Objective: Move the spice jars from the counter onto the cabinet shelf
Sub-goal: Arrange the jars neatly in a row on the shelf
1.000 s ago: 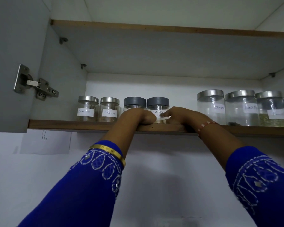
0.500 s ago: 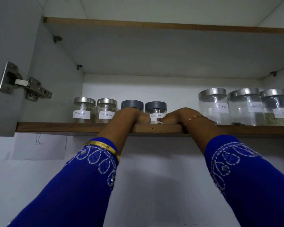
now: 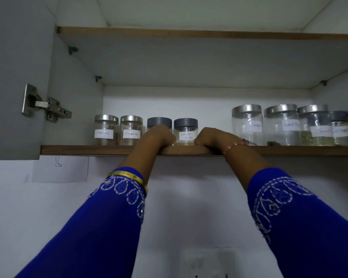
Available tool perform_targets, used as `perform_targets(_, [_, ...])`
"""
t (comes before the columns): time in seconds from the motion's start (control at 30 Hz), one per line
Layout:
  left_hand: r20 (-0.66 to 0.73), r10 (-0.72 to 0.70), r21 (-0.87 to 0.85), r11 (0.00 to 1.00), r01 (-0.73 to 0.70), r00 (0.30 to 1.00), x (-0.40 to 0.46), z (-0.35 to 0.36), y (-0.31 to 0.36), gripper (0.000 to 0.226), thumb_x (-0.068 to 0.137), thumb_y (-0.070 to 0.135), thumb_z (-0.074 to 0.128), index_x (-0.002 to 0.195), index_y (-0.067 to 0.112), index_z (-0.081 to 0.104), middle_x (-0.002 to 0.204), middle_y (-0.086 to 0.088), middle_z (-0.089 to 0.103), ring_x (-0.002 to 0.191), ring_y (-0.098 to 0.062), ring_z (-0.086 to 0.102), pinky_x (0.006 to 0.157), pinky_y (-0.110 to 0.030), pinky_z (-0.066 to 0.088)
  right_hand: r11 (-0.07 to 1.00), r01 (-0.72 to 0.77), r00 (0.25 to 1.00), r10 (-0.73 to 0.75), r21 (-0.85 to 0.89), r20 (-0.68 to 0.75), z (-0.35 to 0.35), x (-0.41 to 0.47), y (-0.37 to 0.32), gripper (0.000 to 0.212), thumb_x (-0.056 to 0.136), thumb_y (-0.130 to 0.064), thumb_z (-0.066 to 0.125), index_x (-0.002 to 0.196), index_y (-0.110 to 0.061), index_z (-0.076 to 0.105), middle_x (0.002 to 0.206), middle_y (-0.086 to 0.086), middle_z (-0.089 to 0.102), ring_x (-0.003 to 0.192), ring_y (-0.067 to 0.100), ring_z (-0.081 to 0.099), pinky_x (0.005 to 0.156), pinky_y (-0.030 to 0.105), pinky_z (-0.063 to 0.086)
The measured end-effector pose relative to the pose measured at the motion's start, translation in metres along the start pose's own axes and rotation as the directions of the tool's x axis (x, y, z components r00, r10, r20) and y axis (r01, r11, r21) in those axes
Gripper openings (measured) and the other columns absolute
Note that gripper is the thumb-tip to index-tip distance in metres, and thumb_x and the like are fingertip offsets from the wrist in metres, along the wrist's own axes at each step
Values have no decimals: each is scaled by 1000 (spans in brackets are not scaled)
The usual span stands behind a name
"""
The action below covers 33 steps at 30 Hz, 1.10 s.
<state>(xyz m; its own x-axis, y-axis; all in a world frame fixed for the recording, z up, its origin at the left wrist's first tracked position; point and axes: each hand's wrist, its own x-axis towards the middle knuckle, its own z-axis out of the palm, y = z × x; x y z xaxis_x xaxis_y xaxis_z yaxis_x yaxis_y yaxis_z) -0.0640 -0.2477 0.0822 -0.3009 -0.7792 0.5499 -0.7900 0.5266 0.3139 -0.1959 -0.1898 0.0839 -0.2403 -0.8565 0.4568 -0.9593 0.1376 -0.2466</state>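
Observation:
On the wooden cabinet shelf (image 3: pixel 88 149) a small grey-lidded jar labelled coriander powder (image 3: pixel 186 131) stands between my two hands. My left hand (image 3: pixel 159 136) rests on the shelf edge just left of it with fingers curled, and it hides the lower half of a second grey-lidded jar (image 3: pixel 159 122). My right hand (image 3: pixel 215 137) lies on the edge just right of the coriander jar, also curled, holding nothing. Two silver-lidded cinnamon jars (image 3: pixel 106 130) (image 3: pixel 131 131) stand further left.
Several taller silver-lidded jars (image 3: pixel 247 125) fill the right part of the shelf. The open cabinet door (image 3: pixel 12 77) with its hinge (image 3: pixel 42 104) hangs at the left. Another shelf board (image 3: pixel 189 57) runs overhead. A paper sheet (image 3: pixel 58 169) is stuck on the wall below.
Both hands have drawn slightly apart from the coriander jar, so its whole label now shows. The view shifted a little; the jars stayed put.

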Motion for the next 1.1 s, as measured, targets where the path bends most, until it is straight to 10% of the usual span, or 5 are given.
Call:
perform_targets(0.17, [-37, 60, 126, 990, -55, 997, -26, 5, -6, 32, 95, 24, 27, 88, 6, 53, 112, -20, 58, 97, -32, 53, 81, -34, 38, 999, 15, 999, -16, -41, -29, 3, -32, 9, 51, 101, -39, 23, 129, -5, 49, 137, 16, 51, 123, 31, 48, 99, 36, 36])
perform_targets(0.57, [-250, 191, 305, 946, -110, 949, -100, 24, -8, 39, 99, 31, 26, 125, 8, 45, 130, -15, 51, 122, -33, 43, 111, -45, 25, 933, 136, 963, -203, -334, -175, 19, -88, 27, 49, 100, -35, 30, 143, -12, 26, 138, 15, 45, 126, 34, 42, 107, 42, 28])
perform_targets(1.1, [-373, 260, 205, 959, -194, 891, -99, 41, -21, 41, 98, 32, 31, 129, 9, 44, 135, -11, 48, 130, -29, 35, 115, -42, 13, 907, 111, 953, -213, -406, -215, 26, -96, 28, 58, 96, -34, 38, 147, -14, 18, 142, 13, 41, 132, 32, 37, 115, 46, 20])
